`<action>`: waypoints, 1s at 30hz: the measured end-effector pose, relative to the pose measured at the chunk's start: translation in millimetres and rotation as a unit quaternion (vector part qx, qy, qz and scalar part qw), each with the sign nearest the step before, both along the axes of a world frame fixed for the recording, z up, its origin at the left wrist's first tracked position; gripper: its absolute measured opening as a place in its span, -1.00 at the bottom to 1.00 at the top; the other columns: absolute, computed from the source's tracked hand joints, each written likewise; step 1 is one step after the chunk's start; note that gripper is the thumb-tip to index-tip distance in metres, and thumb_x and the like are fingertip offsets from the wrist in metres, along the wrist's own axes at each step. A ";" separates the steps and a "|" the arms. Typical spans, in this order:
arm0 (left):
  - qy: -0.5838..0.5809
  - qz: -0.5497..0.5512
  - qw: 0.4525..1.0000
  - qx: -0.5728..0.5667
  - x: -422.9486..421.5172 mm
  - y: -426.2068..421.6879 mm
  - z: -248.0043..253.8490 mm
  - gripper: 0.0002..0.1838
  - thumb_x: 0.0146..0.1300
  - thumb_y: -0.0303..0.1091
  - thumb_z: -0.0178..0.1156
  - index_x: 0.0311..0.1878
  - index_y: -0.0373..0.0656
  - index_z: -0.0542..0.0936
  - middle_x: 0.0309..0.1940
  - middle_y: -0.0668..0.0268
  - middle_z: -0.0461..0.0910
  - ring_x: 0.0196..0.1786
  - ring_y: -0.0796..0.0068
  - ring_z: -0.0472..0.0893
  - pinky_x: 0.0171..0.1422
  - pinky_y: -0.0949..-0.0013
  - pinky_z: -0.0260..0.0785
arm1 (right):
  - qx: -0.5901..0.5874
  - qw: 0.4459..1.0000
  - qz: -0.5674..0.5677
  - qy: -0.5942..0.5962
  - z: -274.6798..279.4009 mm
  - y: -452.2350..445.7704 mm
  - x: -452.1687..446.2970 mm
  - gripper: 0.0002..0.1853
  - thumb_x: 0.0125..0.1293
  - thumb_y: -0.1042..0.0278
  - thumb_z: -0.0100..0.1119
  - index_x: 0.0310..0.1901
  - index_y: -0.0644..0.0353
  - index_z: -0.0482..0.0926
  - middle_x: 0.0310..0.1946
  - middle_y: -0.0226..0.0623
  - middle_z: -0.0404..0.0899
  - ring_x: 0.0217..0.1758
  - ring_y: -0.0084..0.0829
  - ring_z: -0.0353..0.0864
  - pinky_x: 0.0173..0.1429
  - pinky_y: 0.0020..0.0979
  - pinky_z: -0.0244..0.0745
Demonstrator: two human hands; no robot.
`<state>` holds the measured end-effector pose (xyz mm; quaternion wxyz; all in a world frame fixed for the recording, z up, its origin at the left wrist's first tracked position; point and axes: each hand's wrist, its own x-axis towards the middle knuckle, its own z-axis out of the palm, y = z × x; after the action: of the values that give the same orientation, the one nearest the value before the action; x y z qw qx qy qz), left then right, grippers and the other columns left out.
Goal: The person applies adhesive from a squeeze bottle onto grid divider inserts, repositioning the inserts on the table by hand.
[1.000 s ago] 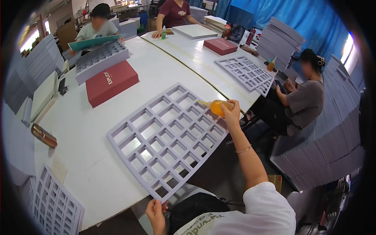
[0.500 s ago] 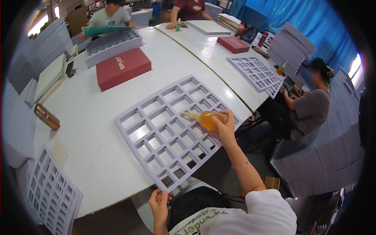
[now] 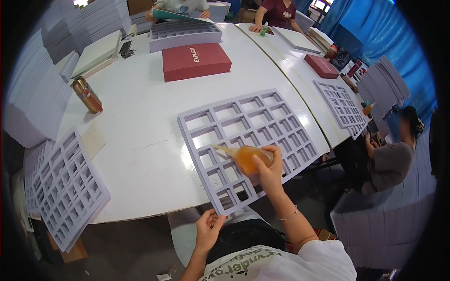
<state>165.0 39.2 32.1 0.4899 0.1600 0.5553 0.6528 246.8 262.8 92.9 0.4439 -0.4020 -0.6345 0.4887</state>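
Note:
A pale lavender compartment grid (image 3: 229, 137) lies on the white table, its near corner jutting past the edge. My left hand (image 3: 209, 230) is closed on that near corner, thumb on top and fingers partly hidden beneath. In my right hand (image 3: 270, 171) is a soft squeeze bottle (image 3: 248, 158) of amber liquid, looking like glue, held tilted on its side. Its long pale nozzle points left over the grid's left-hand dividers; whether the tip touches them I cannot tell.
A stack of similar grids (image 3: 70, 187) leans at the left table edge near a metallic flask (image 3: 87, 95). A red box (image 3: 197, 62) stands behind the grid. Co-workers sit at the right (image 3: 393, 157) and stand at the far side. Tall board stacks (image 3: 42, 89) flank the table.
The camera view has turned left, so the table appears shifted right. Relative to the grid, the bottle's nozzle has moved toward the left side. My left hand stays on the corner.

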 end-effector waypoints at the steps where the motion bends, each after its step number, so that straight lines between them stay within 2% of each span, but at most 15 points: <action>1: 0.000 0.001 1.000 0.005 0.2 -0.5 -2.4 -0.70 0.28 -0.44 0.25 0.00 -0.43 0.49 -0.27 0.22 0.66 -0.32 0.71 0.53 -0.22 0.61 0.39 | -0.002 1.000 0.007 0.003 1.2 -6.5 -5.8 -0.65 0.15 0.50 0.29 -0.06 0.26 0.39 -0.19 -0.25 0.43 -0.07 -0.44 0.45 0.07 -0.41 0.39; 5: -0.001 0.011 1.000 0.014 4.6 0.3 -10.6 -0.70 0.29 -0.44 0.24 0.00 -0.43 0.50 -0.28 0.23 0.65 -0.32 0.71 0.53 -0.22 0.61 0.38 | 0.013 0.998 0.058 -0.030 -1.9 -20.4 -24.7 -0.64 0.18 0.44 0.31 -0.04 0.27 0.39 -0.17 -0.26 0.46 -0.09 -0.44 0.49 0.00 -0.42 0.43; 7: 0.003 0.021 1.000 0.012 5.5 2.5 -10.1 -0.71 0.29 -0.44 0.24 0.00 -0.42 0.50 -0.29 0.24 0.65 -0.31 0.70 0.54 -0.22 0.61 0.39 | -0.141 0.982 0.097 0.084 7.1 -20.5 -24.7 -0.63 0.18 0.41 0.32 -0.02 0.21 0.40 -0.16 -0.28 0.51 -0.10 -0.45 0.55 -0.07 -0.42 0.51; 9: 0.006 0.026 1.000 0.014 6.4 5.9 -9.6 -0.71 0.29 -0.44 0.24 0.00 -0.42 0.50 -0.29 0.24 0.66 -0.30 0.68 0.56 -0.22 0.60 0.40 | -0.277 0.930 0.110 0.215 12.3 -11.5 -7.1 -0.62 0.19 0.37 0.33 0.00 0.16 0.41 -0.15 -0.30 0.53 -0.13 -0.44 0.59 -0.17 -0.40 0.58; 11: 0.003 0.042 0.999 0.017 3.8 11.5 -13.0 -0.75 0.32 -0.44 0.20 -0.02 -0.39 0.51 -0.30 0.21 0.66 -0.31 0.62 0.57 -0.23 0.57 0.39 | -0.247 0.938 0.062 0.235 14.1 2.6 24.0 -0.65 0.22 0.30 0.29 0.01 0.08 0.42 -0.16 -0.34 0.55 -0.17 -0.39 0.63 -0.32 -0.39 0.62; 15: 0.001 0.054 0.999 0.003 -1.8 22.9 -21.1 -0.77 0.33 -0.39 0.20 -0.08 -0.37 0.53 -0.36 0.22 0.66 -0.41 0.61 0.55 -0.30 0.55 0.38 | -0.161 0.958 -0.126 0.202 12.3 32.8 110.2 -0.66 0.24 0.25 0.27 0.00 0.07 0.42 -0.18 -0.35 0.54 -0.20 -0.42 0.62 -0.38 -0.41 0.61; 16: -0.001 0.044 0.999 0.004 -3.1 22.6 -24.5 -0.77 0.31 -0.43 0.21 -0.08 -0.40 0.53 -0.36 0.21 0.66 -0.36 0.56 0.60 -0.28 0.55 0.41 | -0.144 0.955 -0.174 0.193 10.5 39.4 132.4 -0.66 0.25 0.25 0.27 -0.01 0.07 0.42 -0.19 -0.36 0.54 -0.21 -0.43 0.62 -0.39 -0.41 0.61; 17: -0.002 0.037 0.999 0.002 -3.9 21.9 -26.8 -0.77 0.30 -0.46 0.22 -0.09 -0.44 0.52 -0.36 0.20 0.65 -0.32 0.52 0.65 -0.27 0.55 0.44 | -0.120 0.954 -0.211 0.179 10.2 44.8 152.7 -0.66 0.24 0.27 0.29 -0.01 0.08 0.42 -0.19 -0.35 0.52 -0.21 -0.43 0.61 -0.40 -0.42 0.60; 19: 0.006 0.027 0.999 -0.017 -4.1 23.8 -22.6 -0.81 0.31 -0.42 0.21 -0.16 -0.40 0.54 -0.40 0.20 0.66 -0.39 0.56 0.61 -0.32 0.56 0.39 | -0.083 0.945 -0.278 0.148 8.9 58.2 187.0 -0.64 0.21 0.33 0.32 -0.02 0.10 0.40 -0.19 -0.33 0.49 -0.22 -0.42 0.60 -0.42 -0.44 0.59; 22: 0.021 0.013 0.999 -0.034 -3.7 23.6 -25.0 -0.80 0.36 -0.33 0.16 -0.28 -0.30 0.55 -0.44 0.21 0.67 -0.47 0.62 0.54 -0.36 0.56 0.31 | -0.031 0.948 -0.301 0.095 4.1 73.6 218.4 -0.64 0.20 0.33 0.34 -0.04 0.12 0.40 -0.23 -0.31 0.52 -0.30 -0.49 0.58 -0.45 -0.49 0.55; 30: 0.008 0.038 0.998 -0.043 0.5 19.2 -26.5 -0.76 0.43 -0.27 0.05 -0.29 -0.25 0.54 -0.44 0.23 0.67 -0.47 0.63 0.53 -0.36 0.55 0.29 | 0.045 0.947 -0.318 0.032 -7.5 98.6 234.4 -0.66 0.15 0.39 0.37 -0.10 0.16 0.43 -0.28 -0.31 0.52 -0.35 -0.52 0.55 -0.47 -0.53 0.49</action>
<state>165.5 58.4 5.6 0.4668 0.1230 0.5920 0.6453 481.2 361.4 85.4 0.6138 -0.5465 -0.4805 0.3063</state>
